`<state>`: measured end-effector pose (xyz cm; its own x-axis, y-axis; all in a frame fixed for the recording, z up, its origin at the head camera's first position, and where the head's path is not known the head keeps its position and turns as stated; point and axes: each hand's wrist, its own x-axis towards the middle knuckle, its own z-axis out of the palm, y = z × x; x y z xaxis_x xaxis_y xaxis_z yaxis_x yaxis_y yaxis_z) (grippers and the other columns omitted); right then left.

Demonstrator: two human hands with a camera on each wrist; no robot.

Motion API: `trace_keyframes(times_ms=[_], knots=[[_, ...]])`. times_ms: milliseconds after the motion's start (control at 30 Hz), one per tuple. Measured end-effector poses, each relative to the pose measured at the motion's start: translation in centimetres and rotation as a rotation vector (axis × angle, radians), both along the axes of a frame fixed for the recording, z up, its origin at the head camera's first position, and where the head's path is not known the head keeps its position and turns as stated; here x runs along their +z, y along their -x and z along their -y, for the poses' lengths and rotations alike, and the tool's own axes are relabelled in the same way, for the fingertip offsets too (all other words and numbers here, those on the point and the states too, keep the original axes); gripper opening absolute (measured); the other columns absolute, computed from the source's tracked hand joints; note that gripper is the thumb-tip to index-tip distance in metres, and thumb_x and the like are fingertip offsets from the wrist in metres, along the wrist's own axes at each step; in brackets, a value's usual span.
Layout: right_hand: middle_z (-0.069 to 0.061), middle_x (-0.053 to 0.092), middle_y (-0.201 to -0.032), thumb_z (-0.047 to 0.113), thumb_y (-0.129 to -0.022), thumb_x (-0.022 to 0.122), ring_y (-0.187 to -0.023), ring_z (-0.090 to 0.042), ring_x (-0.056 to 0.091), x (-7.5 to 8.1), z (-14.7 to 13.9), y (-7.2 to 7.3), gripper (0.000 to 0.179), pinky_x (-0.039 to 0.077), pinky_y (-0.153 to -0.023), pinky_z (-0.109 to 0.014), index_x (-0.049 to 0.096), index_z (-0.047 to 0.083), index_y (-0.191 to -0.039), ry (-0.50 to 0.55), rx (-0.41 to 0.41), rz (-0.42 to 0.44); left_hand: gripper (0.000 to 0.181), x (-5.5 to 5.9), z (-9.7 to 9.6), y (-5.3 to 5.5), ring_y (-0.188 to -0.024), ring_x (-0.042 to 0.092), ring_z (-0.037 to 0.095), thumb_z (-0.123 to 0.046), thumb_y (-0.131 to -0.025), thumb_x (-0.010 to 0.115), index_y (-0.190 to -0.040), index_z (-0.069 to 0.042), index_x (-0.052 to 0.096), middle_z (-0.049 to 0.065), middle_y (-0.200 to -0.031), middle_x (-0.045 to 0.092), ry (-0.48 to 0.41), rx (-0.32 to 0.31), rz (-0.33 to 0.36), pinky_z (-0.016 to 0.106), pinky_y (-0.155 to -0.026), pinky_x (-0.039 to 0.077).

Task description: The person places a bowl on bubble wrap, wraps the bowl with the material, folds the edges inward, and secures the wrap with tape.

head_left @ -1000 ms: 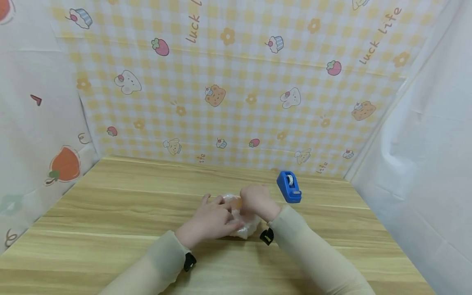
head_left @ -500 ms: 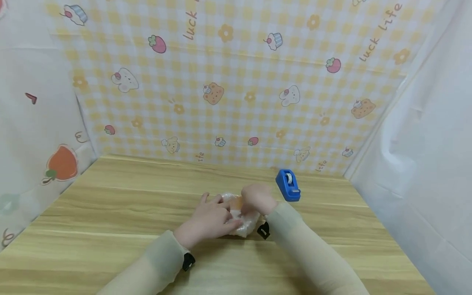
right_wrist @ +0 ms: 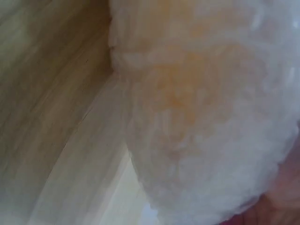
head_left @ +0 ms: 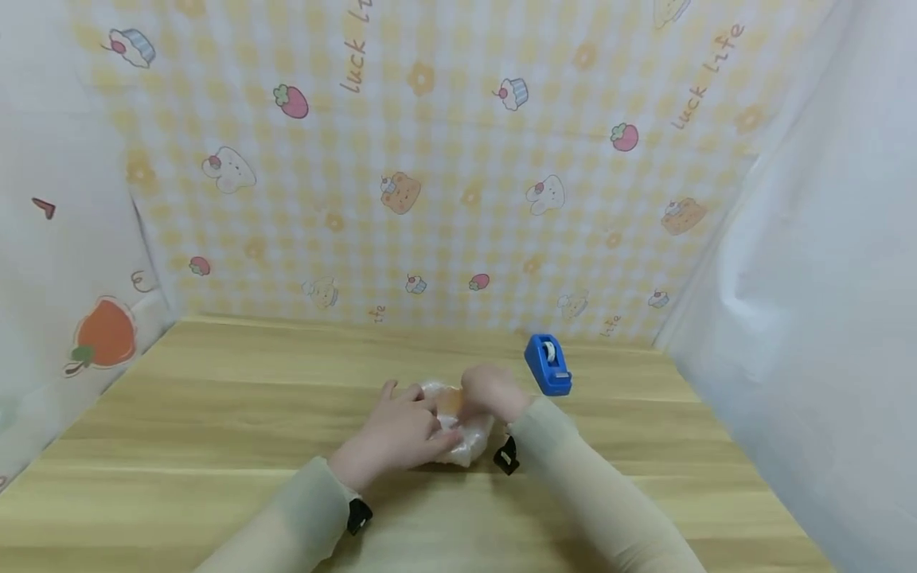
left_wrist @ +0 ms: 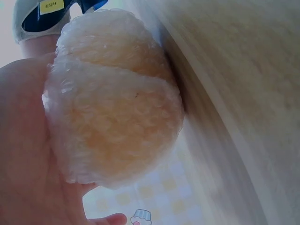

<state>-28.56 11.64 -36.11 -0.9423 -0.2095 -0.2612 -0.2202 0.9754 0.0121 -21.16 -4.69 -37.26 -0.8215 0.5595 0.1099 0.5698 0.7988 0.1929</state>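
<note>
A bundle in clear bubble wrap (head_left: 467, 447) lies on the table between both hands, with an orange colour showing through its layers. In the left wrist view, an overlapping edge of wrap crosses the rounded bundle (left_wrist: 117, 112). My left hand (head_left: 394, 434) holds its left side, thumb across the near part and fingers over the top. Bent downward, the fingers of my right hand (head_left: 493, 391) grip the right side; their tips are largely hidden. The right wrist view shows the wrap (right_wrist: 201, 117) close up and blurred, with part of the right hand (right_wrist: 283, 194) at the lower right edge.
A blue tape dispenser (head_left: 550, 370) with a roll in it stands behind and right of the hands. The wooden table (head_left: 236, 398) meets a yellow checked cloth (head_left: 458, 159) at the back. Pale cloths hang on both sides.
The head view has shifted slightly, so everything appears a little further left. Both hands stay on the bundle, with almost no visible change in their hold.
</note>
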Motion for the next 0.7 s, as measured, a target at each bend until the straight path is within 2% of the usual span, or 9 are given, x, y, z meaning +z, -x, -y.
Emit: trace_keyframes(times_ms=[100,167,333,533,700], knots=[[0.003,0.059,-0.072,0.028,-0.069,0.083,-0.066,-0.017,0.053,-0.1,0.2,-0.5,0.025,0.045,-0.065,-0.035,0.062,0.016,-0.077,0.049,-0.022,0.006,0.051,-0.3,0.2,-0.4,-0.123,0.047,0.026,-0.062,-0.094,0.044,-0.073,-0.025,0.072,-0.001,-0.127,0.062,0.016,0.013,0.008,0.066,-0.108,0.015],[0.003,0.059,-0.071,0.027,-0.068,0.083,-0.066,-0.017,0.052,0.0,0.3,-0.7,0.026,0.044,-0.066,-0.035,0.061,0.016,-0.077,0.073,-0.027,0.008,0.053,-0.4,0.1,-0.6,-0.126,0.045,0.028,-0.062,-0.095,0.042,-0.077,-0.024,0.074,0.001,-0.129,0.061,0.035,0.016,0.009,0.066,-0.109,0.015],[0.001,0.059,-0.072,0.027,-0.072,0.082,-0.065,-0.017,0.051,0.6,0.0,-0.9,0.024,0.045,-0.062,-0.033,0.062,0.013,-0.077,0.157,0.024,0.02,0.058,-0.2,-0.1,-1.1,-0.134,0.038,0.034,-0.064,-0.095,0.036,-0.087,-0.022,0.075,0.005,-0.136,0.056,0.072,0.039,0.026,0.067,-0.109,0.01],[-0.003,0.064,-0.084,0.031,-0.082,0.076,-0.073,-0.018,0.056,1.4,-0.9,-1.0,0.027,0.05,-0.067,-0.035,0.067,0.007,-0.091,0.287,0.07,0.045,0.057,0.1,-0.2,-1.3,-0.134,0.038,0.034,-0.063,-0.096,0.036,-0.083,-0.022,0.074,0.005,-0.138,0.055,0.11,0.073,0.026,0.067,-0.11,0.008],[-0.002,0.067,-0.098,0.038,-0.087,0.071,-0.084,-0.017,0.06,1.6,-1.5,-1.1,0.034,0.051,-0.073,-0.037,0.068,0.009,-0.103,0.318,0.093,0.05,0.053,0.5,-0.2,-1.5,-0.132,0.04,0.033,-0.058,-0.097,0.04,-0.08,-0.02,0.073,0.005,-0.135,0.057,0.131,0.097,0.029,0.066,-0.11,0.01]])
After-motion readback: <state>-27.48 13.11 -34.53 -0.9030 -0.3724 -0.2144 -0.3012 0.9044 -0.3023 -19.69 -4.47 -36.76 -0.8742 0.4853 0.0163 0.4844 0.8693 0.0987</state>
